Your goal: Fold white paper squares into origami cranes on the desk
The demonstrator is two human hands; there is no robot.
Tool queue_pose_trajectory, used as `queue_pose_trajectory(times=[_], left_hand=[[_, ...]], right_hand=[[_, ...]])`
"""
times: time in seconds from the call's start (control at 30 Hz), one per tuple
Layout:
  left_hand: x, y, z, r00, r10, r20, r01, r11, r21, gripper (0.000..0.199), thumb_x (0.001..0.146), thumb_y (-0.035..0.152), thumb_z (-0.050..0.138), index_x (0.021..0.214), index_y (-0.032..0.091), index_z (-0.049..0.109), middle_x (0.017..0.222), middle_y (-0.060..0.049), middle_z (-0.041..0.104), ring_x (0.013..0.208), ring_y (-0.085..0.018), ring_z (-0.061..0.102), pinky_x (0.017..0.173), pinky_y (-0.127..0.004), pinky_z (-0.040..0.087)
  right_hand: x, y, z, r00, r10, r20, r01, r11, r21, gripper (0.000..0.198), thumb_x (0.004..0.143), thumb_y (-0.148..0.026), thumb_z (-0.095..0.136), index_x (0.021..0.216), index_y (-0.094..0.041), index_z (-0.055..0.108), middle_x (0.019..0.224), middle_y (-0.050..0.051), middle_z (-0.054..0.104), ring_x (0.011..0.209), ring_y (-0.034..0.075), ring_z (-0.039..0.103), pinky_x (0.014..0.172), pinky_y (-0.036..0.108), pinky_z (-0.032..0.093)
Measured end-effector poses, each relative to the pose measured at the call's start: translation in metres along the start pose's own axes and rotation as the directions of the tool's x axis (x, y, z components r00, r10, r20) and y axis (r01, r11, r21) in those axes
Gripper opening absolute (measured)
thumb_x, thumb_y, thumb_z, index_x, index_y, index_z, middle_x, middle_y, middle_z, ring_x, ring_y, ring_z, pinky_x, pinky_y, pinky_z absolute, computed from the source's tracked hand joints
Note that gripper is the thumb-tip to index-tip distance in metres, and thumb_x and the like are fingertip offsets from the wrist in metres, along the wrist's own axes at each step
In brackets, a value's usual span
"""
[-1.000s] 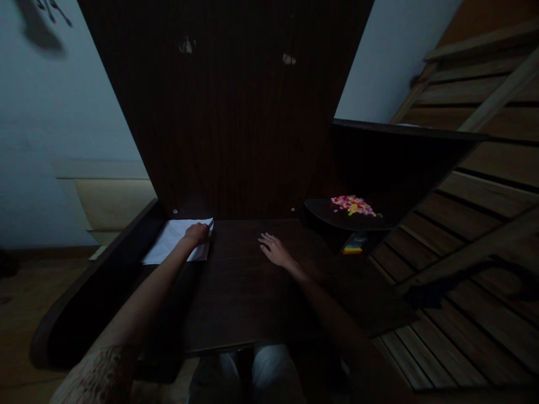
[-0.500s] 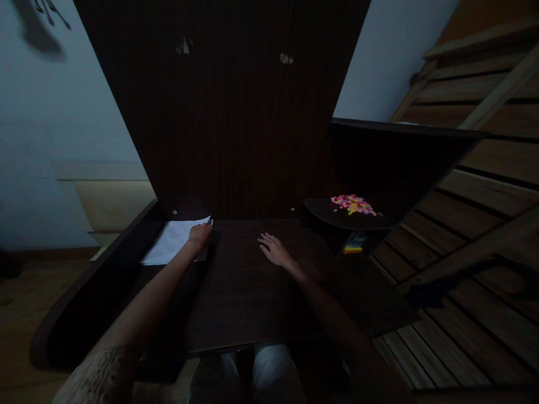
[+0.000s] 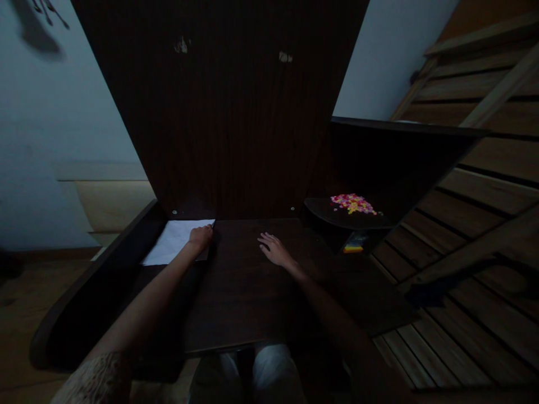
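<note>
White paper [image 3: 170,241] lies at the left end of the dark wooden desk [image 3: 244,303]. Over its right side is my left hand [image 3: 200,237], fingers closed at the sheet's right edge near the far corner. A small dark bit shows at those fingertips, too dim to name. My right hand [image 3: 273,250] rests palm down on the desk to the right of the paper, fingers spread and nothing in them.
Pink, red and yellow small pieces [image 3: 353,203] are heaped on a rounded shelf [image 3: 320,210] at the right. Below it sits a yellow and blue item [image 3: 353,247]. A tall dark panel [image 3: 236,123] backs the desk, and a raised side [image 3: 84,292] borders its left.
The paper's far right corner, tilted up before, now lies flatter and reaches a little further right. My left hand has barely shifted; my right hand has stayed put.
</note>
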State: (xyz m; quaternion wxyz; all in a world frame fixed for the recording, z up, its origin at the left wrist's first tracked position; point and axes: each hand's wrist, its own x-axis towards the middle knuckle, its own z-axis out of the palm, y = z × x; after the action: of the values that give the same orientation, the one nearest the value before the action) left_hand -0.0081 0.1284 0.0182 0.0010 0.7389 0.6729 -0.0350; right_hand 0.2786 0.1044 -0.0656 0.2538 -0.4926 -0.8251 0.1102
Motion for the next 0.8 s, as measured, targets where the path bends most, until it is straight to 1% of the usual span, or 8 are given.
queue_pose_trajectory(times=[0.13, 0.2, 0.33, 0.43, 0.5, 0.6, 0.7, 0.8], left_hand=[[-0.003, -0.002, 0.000, 0.996, -0.081, -0.026, 0.082, 0.996, 0.018, 0.057, 0.095, 0.045, 0.021, 0.132, 0.008, 0.044, 0.106, -0.023, 0.067, 0.101, -0.035, 0.064, 0.079, -0.044, 0.049], [-0.002, -0.008, 0.000, 0.992, -0.114, -0.048, 0.115, 0.993, 0.015, 0.056, 0.096, 0.041, 0.015, 0.135, 0.009, 0.041, 0.107, -0.023, 0.067, 0.102, -0.033, 0.064, 0.080, -0.042, 0.048], [0.003, -0.026, 0.008, 0.996, -0.091, -0.012, 0.091, 0.996, 0.014, 0.047, 0.093, 0.031, 0.029, 0.132, 0.014, 0.048, 0.119, -0.019, 0.064, 0.115, -0.031, 0.056, 0.089, -0.040, 0.045], [0.006, -0.036, 0.022, 0.999, -0.051, 0.012, 0.051, 0.999, 0.010, 0.048, 0.094, 0.037, 0.026, 0.133, 0.024, 0.050, 0.142, -0.011, 0.048, 0.131, -0.035, 0.041, 0.100, -0.051, 0.036], [0.006, -0.040, 0.031, 0.997, -0.071, 0.040, 0.072, 0.997, -0.019, 0.056, 0.094, 0.045, 0.021, 0.143, 0.025, 0.038, 0.153, -0.009, 0.032, 0.139, -0.040, 0.024, 0.104, -0.062, 0.025], [0.005, -0.042, 0.041, 0.988, -0.131, 0.077, 0.138, 0.987, -0.084, 0.066, 0.092, 0.057, 0.015, 0.151, 0.027, 0.021, 0.159, -0.006, 0.013, 0.143, -0.043, 0.006, 0.105, -0.071, 0.012], [0.003, -0.042, 0.046, 0.985, -0.166, 0.053, 0.170, 0.980, -0.105, 0.074, 0.087, 0.068, 0.017, 0.151, 0.031, 0.019, 0.160, -0.006, 0.010, 0.141, -0.047, 0.001, 0.101, -0.076, 0.007], [0.003, -0.041, 0.049, 0.983, -0.184, 0.017, 0.185, 0.976, -0.112, 0.078, 0.084, 0.073, 0.020, 0.150, 0.032, 0.020, 0.159, -0.009, 0.012, 0.140, -0.050, 0.004, 0.097, -0.080, 0.007]], right_hand=[[0.000, 0.000, 0.000, 1.000, 0.007, -0.007, -0.007, 1.000, 0.000, 0.038, 0.094, -0.031, 0.043, 0.128, -0.020, 0.059, 0.141, 0.009, 0.050, 0.136, 0.023, 0.039, 0.113, 0.045, 0.030], [-0.001, -0.001, -0.001, 1.000, 0.009, -0.006, -0.009, 1.000, -0.001, 0.038, 0.094, -0.030, 0.043, 0.127, -0.020, 0.059, 0.141, 0.010, 0.050, 0.136, 0.024, 0.039, 0.113, 0.045, 0.030], [-0.001, -0.003, -0.004, 1.000, 0.012, 0.004, -0.012, 1.000, 0.003, 0.038, 0.094, -0.030, 0.044, 0.127, -0.018, 0.060, 0.140, 0.011, 0.050, 0.136, 0.024, 0.039, 0.113, 0.045, 0.030], [-0.002, -0.004, -0.004, 1.000, 0.012, 0.007, -0.012, 1.000, 0.001, 0.039, 0.094, -0.030, 0.044, 0.127, -0.017, 0.060, 0.140, 0.011, 0.050, 0.136, 0.023, 0.039, 0.114, 0.043, 0.029], [-0.002, -0.003, -0.004, 1.000, 0.009, 0.005, -0.009, 1.000, -0.010, 0.039, 0.094, -0.031, 0.044, 0.127, -0.018, 0.059, 0.140, 0.011, 0.050, 0.136, 0.023, 0.039, 0.114, 0.043, 0.029], [-0.002, -0.002, -0.002, 1.000, 0.008, 0.001, -0.008, 1.000, -0.028, 0.039, 0.094, -0.030, 0.044, 0.127, -0.017, 0.059, 0.140, 0.011, 0.050, 0.136, 0.023, 0.040, 0.114, 0.043, 0.030], [-0.002, 0.000, -0.001, 1.000, 0.009, -0.001, -0.009, 1.000, -0.028, 0.039, 0.093, -0.030, 0.044, 0.127, -0.017, 0.060, 0.140, 0.011, 0.051, 0.136, 0.023, 0.040, 0.114, 0.043, 0.030], [-0.002, 0.001, 0.001, 1.000, 0.012, -0.003, -0.012, 1.000, -0.011, 0.038, 0.093, -0.029, 0.045, 0.127, -0.019, 0.060, 0.140, 0.010, 0.051, 0.136, 0.023, 0.040, 0.114, 0.046, 0.029]])
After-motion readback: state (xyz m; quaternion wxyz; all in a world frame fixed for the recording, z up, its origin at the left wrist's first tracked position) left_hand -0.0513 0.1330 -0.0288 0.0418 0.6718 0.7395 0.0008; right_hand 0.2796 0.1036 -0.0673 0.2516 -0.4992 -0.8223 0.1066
